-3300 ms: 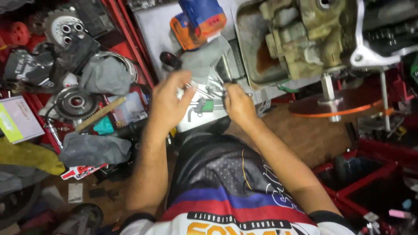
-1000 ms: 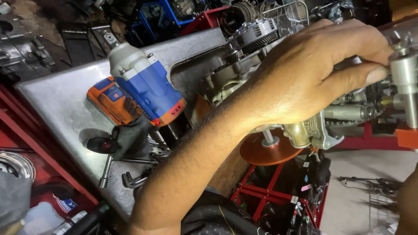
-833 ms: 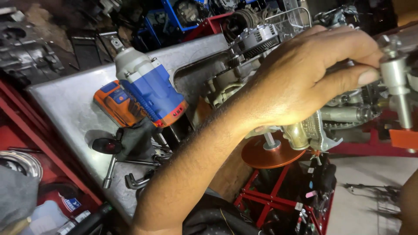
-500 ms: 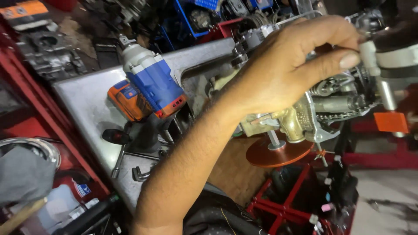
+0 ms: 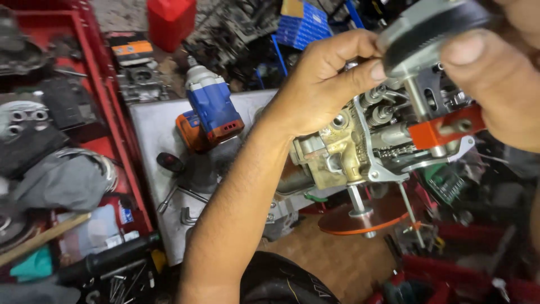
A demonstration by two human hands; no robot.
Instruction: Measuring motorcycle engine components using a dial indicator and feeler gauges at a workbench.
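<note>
Hands steady a round grey part over a clamped engine head, tools crowding the steel surface below.

Left to right: a blue and orange impact driver (image 5: 211, 115) lies near the far edge of the surface (image 5: 149, 121), hex keys (image 5: 180, 205) near its front edge. The left hand (image 5: 323, 84) pinches the round grey part (image 5: 427, 34) between closed fingers (image 5: 360, 70); the right hand (image 5: 498, 79) presses its thumb on the other side. The part sits directly above the engine head (image 5: 354, 146) and red bracket (image 5: 444, 126). A slipped pinch could drop it onto the exposed valve gear; open room lies only below, toward the floor.
</note>
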